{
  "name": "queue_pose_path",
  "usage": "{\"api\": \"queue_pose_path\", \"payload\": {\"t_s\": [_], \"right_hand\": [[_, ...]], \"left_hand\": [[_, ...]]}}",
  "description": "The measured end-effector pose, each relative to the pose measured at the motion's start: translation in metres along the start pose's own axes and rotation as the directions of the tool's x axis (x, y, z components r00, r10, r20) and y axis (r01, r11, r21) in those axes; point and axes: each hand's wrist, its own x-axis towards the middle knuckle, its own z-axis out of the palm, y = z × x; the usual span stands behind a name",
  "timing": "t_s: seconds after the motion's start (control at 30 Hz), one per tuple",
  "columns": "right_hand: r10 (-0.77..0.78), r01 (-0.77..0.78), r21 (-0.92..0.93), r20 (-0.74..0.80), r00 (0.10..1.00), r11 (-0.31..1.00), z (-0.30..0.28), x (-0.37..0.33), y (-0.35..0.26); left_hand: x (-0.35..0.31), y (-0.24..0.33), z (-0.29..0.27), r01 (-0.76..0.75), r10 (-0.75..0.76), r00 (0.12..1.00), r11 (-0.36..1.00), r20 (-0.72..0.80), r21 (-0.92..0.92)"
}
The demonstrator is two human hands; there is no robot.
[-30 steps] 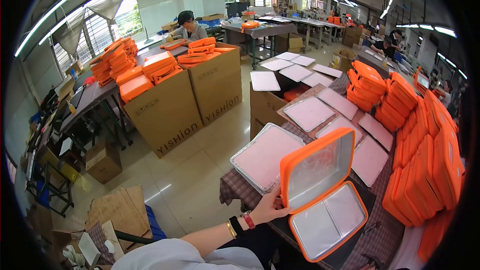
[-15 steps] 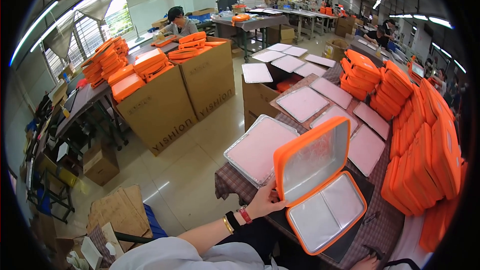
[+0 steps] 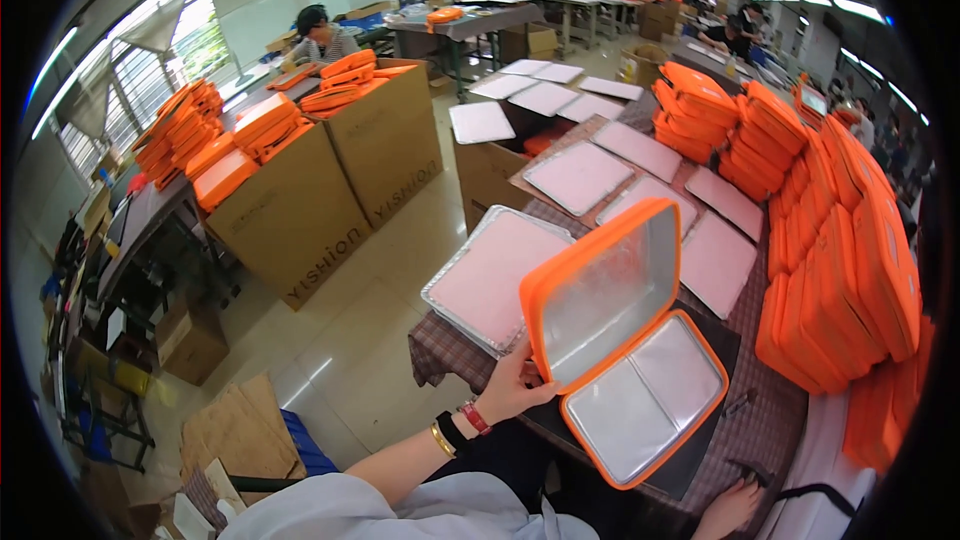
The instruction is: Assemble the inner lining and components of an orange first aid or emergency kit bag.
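An orange zip case [image 3: 600, 280] stands open on the table before me, with a silvery inner lining and a divided clear pocket in its lower half. My left hand [image 3: 515, 383] grips the near left edge of the raised lid, thumb and fingers closed on it. At the lower right, my right hand [image 3: 735, 508] rests by the table edge, fingers loosely stretched. Its fingertips are close to a small dark tool [image 3: 748, 470]; contact is unclear. Under the case lies a dark board [image 3: 722, 350].
Pale pink panels with silvery edges [image 3: 495, 275] lie left of and beyond the case. Stacked orange cases [image 3: 840, 250] line the right side. Across the aisle, large cardboard boxes [image 3: 290, 210] stand below more orange cases. A person [image 3: 325, 40] sits behind them.
The whole view has shifted slightly. My right hand has come further into view, nearer the dark tool. My left hand keeps its hold on the lid.
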Motion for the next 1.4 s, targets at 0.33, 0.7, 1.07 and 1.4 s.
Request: {"api": "queue_pose_path", "payload": {"t_s": [0.33,0.7,1.07,1.4], "right_hand": [[-0.102,0.109,0.084,-0.084,0.991,0.991,-0.014,-0.001,-0.002],[-0.271,0.244,0.709,-0.077,0.959,0.661,-0.111,0.043,-0.025],[-0.553,0.595,0.566,-0.272,0.788,0.57,-0.096,0.076,-0.129],[-0.596,0.544,0.535,-0.091,0.798,0.647,-0.104,0.069,-0.154]], "left_hand": [[0.001,-0.004,-0.004,0.027,-0.031,0.998,0.996,-0.046,-0.089],[-0.004,-0.004,-0.004,0.125,-0.129,0.988,0.991,-0.081,-0.051],[-0.006,-0.019,-0.018,0.098,-0.096,0.995,0.995,-0.038,0.035],[-0.009,-0.019,-0.025,0.055,-0.054,0.998,0.996,-0.025,0.072]]}}
